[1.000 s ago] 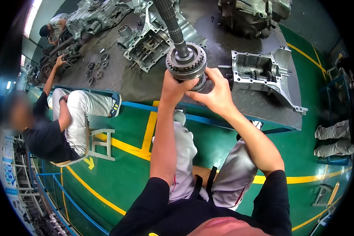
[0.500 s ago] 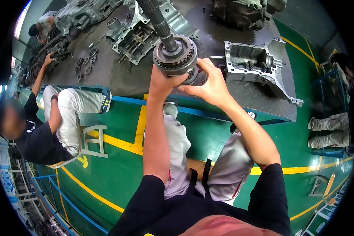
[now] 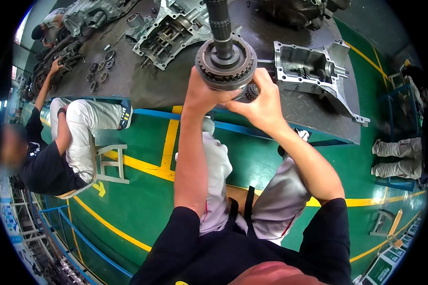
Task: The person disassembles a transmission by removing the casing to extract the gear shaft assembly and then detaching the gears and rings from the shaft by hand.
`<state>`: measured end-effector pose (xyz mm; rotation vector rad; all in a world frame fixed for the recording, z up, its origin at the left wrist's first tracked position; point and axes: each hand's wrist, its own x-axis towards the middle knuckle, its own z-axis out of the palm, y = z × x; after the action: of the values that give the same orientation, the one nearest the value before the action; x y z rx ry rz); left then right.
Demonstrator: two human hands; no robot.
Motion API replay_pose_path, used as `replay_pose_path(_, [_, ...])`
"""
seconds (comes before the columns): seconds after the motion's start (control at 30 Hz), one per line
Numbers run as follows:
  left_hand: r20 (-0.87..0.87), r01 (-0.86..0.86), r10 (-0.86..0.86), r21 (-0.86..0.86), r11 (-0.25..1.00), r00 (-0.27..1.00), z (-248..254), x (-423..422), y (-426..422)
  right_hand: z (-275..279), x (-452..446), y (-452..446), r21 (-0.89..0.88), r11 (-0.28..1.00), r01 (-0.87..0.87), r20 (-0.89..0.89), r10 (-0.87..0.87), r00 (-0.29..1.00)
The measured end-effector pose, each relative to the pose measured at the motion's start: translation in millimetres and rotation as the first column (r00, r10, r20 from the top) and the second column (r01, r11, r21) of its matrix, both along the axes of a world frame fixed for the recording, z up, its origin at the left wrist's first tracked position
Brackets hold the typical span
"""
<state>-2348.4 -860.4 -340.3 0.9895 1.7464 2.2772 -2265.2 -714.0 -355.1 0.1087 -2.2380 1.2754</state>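
Observation:
A gear shaft (image 3: 221,33) stands upright in front of me, with a toothed synchronizer hub and ring (image 3: 226,64) around its lower part. My left hand (image 3: 202,95) is closed around the left side of this assembly, thumb across its near side. On the right, my right hand (image 3: 261,102) grips the assembly from below the ring, thumb towards the other thumb. The lower end of the shaft is mostly hidden by my hands. Behind to the left lies an open gearbox housing half (image 3: 169,40) with shift rods in it; a second housing half (image 3: 302,66) lies to the right.
Several small gear rings (image 3: 100,69) lie on the dark metal-topped workbench (image 3: 123,85). A large casting (image 3: 287,14) sits at the back. A seated co-worker (image 3: 47,152) on the left reaches to parts on the bench. A stool (image 3: 111,161) stands beside that person.
The shaft assembly and both my hands have shifted slightly right and down, and the shaft has come more upright. The camera view has moved slightly. Both hands keep their hold.

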Motion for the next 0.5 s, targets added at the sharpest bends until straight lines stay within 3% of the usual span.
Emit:
replay_pose_path(0.2, [0.035, -0.011, 0.012, -0.016, 1.000, 0.999, -7.3, -1.7, -0.1, 2.0, 4.9, -5.3, -0.013, 0.999, 0.048, -0.021, -0.049, 0.999])
replay_pose_path(0.33, [-0.033, -0.123, 0.120, -0.144, 0.982, 0.992, -24.6, -15.6, -3.0, 2.7, 5.1, -2.8, -0.031, 0.997, 0.064, -0.005, -0.064, 0.998])
replay_pose_path(0.4, [-0.020, 0.029, -0.031, -0.116, 0.993, 0.999, -42.0, -33.1, -8.6, 2.4, 3.7, 1.4, -0.009, 1.000, -0.010, -0.050, 0.009, 0.999])
replay_pose_path(0.47, [0.039, 0.000, 0.003, -0.082, 0.997, 0.999, -45.9, -33.8, -13.3, 3.4, 1.2, 6.5, -0.024, 0.999, -0.032, -0.041, 0.031, 0.999])
replay_pose_path(0.5, [-0.034, 0.048, -0.052, -0.098, 0.994, 0.998, -46.7, -36.3, -16.0, 2.8, -0.9, 10.0, -0.006, 0.996, -0.087, -0.044, 0.087, 0.995])
